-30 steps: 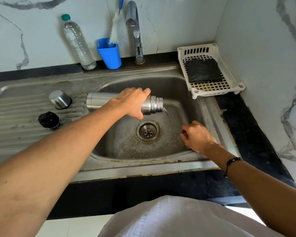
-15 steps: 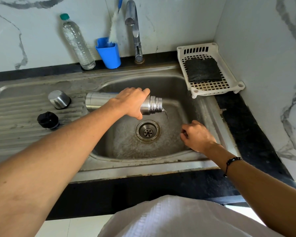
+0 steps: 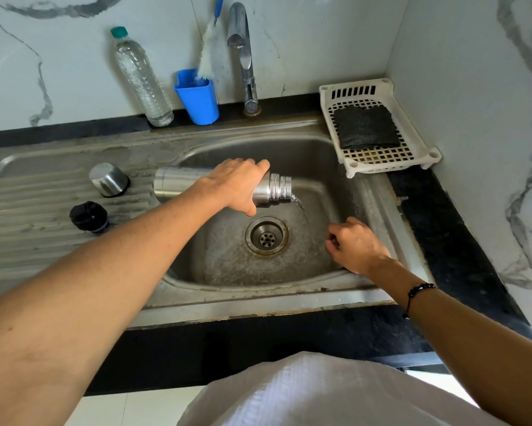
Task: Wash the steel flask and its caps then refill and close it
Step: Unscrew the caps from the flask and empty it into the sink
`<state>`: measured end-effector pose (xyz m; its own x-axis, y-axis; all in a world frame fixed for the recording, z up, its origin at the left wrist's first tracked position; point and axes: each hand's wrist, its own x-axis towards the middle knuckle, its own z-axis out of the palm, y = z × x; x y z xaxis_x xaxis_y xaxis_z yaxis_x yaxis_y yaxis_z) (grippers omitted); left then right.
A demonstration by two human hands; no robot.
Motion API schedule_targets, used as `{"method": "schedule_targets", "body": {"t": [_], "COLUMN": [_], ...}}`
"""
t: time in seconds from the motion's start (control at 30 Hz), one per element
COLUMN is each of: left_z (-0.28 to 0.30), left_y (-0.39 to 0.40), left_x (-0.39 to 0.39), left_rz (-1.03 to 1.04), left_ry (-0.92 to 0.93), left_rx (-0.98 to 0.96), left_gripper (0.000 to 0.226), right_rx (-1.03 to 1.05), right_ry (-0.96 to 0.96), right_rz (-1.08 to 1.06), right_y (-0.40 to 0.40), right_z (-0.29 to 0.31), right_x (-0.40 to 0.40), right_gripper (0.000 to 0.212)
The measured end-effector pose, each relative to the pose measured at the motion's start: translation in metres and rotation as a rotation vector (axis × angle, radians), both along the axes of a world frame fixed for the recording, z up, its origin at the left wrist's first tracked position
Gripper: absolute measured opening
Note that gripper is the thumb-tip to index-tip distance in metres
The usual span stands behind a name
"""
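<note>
Two bare hands are working over a stainless sink [image 3: 378, 192] at the centre of the frame. One, the left hand [image 3: 238, 184], is wrapping its fingers round the steel flask [image 3: 181, 186] and holding it nearly level above the basin, its threaded mouth pointing toward the right of the frame. A thin stream of water [image 3: 300, 204] is spilling from the mouth toward the drain [image 3: 267, 236]. At centre right, the right hand [image 3: 358, 245] is hovering low over the basin with fingers curled inward; it appears to be holding nothing, though the fingertips are turned away from the camera.

Emptying seems to be the step in hand, and doing it well likely means tipping the base higher so the flask is draining fully, keeping the mouth over the drain to limit splashing, and gripping firmly, since wet steel may be slippery.

Both caps are waiting on the ribbed drainboard at the left of the frame: the steel cup cap [image 3: 109, 179] above, the black inner cap [image 3: 88, 216] below it, near each other but apart.

Along the back edge, a clear water bottle [image 3: 141, 78] is standing beside a blue cup [image 3: 198, 99] holding a bottle brush [image 3: 208, 59], with the tap [image 3: 243, 53] just to their right. At upper right, a white plastic tray [image 3: 412, 124] is carrying a dark scrub pad [image 3: 364, 127]. White marble walls are meeting in a corner above a black counter.
</note>
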<state>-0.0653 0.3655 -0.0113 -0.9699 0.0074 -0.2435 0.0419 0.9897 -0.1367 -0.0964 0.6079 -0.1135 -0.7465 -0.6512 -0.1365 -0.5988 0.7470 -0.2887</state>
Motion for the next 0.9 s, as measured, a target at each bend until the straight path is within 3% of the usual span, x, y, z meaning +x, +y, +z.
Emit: {"method": "schedule_targets", "body": {"t": [0.9], "left_z": [0.0048], "left_y": [-0.0012], "left_x": [0.0041], "left_rz": [0.023], "left_ry": [-0.016], "left_rx": [-0.001], "left_gripper": [0.072], "right_rx": [-0.022], "right_ry": [0.015], "right_rz": [0.008], "right_y": [0.0013], "right_z": [-0.0019], "right_x": [-0.0005], "right_gripper": [0.016]}}
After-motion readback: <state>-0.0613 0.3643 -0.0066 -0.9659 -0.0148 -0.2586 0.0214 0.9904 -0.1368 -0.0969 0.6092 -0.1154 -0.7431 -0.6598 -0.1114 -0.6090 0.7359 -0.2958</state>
